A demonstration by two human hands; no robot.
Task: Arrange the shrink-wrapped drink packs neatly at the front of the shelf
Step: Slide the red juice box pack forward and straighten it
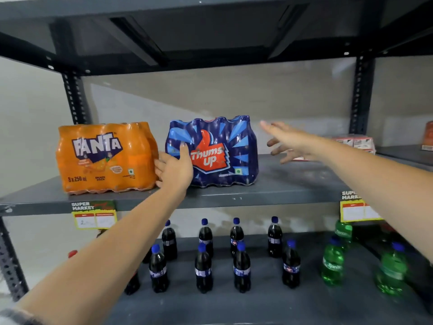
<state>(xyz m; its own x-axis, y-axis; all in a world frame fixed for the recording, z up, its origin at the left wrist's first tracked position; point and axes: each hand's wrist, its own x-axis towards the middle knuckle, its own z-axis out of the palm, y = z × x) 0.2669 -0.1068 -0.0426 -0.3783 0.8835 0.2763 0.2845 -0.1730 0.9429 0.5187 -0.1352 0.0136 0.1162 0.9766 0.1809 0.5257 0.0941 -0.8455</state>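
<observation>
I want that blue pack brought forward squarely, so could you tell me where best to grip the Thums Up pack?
Probably by its two short ends, one hand per side. The Thums Up pack stands upright, wider than tall. The left hand already rests at its left end; the right hand, open and apart, has bare shelf to approach from the right.

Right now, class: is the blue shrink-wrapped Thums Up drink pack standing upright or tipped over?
Upright. The blue shrink-wrapped Thums Up drink pack sits flat on the grey metal shelf, bottle tops bulging upward, logo reading level.

head view | faces forward, slightly down | close, at arm's reach of grey shelf (293, 184)
</observation>
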